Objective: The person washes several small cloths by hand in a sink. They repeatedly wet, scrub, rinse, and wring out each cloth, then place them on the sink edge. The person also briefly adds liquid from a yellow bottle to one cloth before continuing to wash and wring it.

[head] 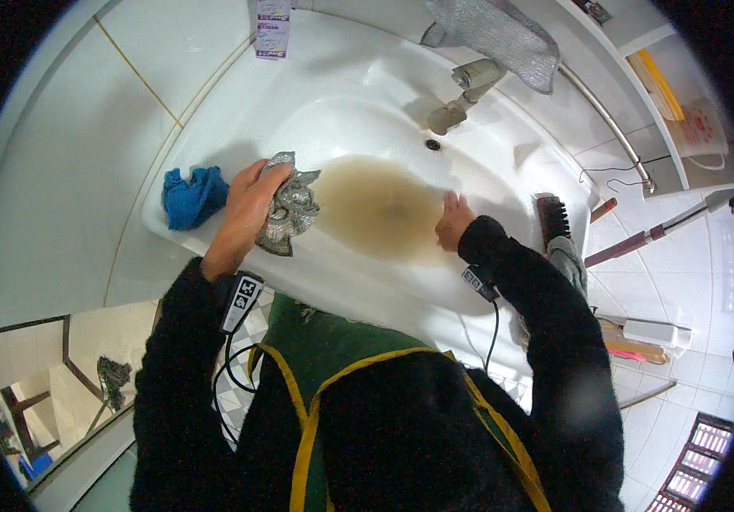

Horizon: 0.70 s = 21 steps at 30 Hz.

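My left hand (248, 208) grips a crumpled silvery mesh cloth (290, 211) above the left front rim of a white washbasin (316, 70). Brownish, cloudy water (380, 205) lies in the bowl and hides most of the bottom. At the right edge of this water is my right hand (454, 224), its fingers slightly bent. No object shows in it, though its underside is hidden. A crumpled blue cloth (194, 197) rests on the basin's left corner, beside my left hand.
A metal faucet (469, 96) stands at the back, near the overflow hole (433, 145). Another silvery mesh cloth (501, 38) hangs on a rail (604, 121). On the right rim sit a dark-bristled brush (552, 217) and a grey cloth (567, 256). Purple sachets (273, 32) hang over the back left edge.
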Each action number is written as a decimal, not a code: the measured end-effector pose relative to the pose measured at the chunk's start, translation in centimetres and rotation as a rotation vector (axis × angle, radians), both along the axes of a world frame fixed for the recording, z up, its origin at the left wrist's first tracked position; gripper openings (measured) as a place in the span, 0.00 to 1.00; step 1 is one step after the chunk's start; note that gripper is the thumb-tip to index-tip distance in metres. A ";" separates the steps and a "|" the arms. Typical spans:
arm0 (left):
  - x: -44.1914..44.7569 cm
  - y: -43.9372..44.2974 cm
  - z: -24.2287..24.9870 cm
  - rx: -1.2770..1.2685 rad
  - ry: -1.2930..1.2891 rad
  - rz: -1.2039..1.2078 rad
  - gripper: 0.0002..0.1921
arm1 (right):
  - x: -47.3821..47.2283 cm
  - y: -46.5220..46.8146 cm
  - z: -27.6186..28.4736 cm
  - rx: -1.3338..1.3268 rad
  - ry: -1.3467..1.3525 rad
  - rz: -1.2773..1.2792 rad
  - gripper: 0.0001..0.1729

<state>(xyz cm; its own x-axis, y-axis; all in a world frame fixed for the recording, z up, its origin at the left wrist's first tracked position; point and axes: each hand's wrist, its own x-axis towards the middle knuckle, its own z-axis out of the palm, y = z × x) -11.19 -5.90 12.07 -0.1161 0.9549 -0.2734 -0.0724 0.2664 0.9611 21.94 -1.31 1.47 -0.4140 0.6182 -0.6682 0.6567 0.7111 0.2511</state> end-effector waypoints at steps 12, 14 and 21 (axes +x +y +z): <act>0.1 -0.8 -0.2 -0.082 -0.182 0.064 0.11 | 1.3 1.1 -2.5 0.344 0.246 -0.049 0.33; 0.0 -1.0 -0.4 -0.098 -0.186 0.144 0.11 | 1.0 0.8 -3.1 0.040 0.192 -0.076 0.33; 5.1 2.3 -2.2 -0.129 -0.572 0.153 0.13 | -1.3 1.6 2.7 -0.383 1.065 -0.631 0.29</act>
<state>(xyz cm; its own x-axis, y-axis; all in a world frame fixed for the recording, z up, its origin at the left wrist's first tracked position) -6.12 -3.56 9.85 -0.0500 0.8939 -0.4454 -0.6148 0.3239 0.7191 20.60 0.27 4.17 -0.5571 0.7438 -0.3692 0.6526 0.1173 -0.7485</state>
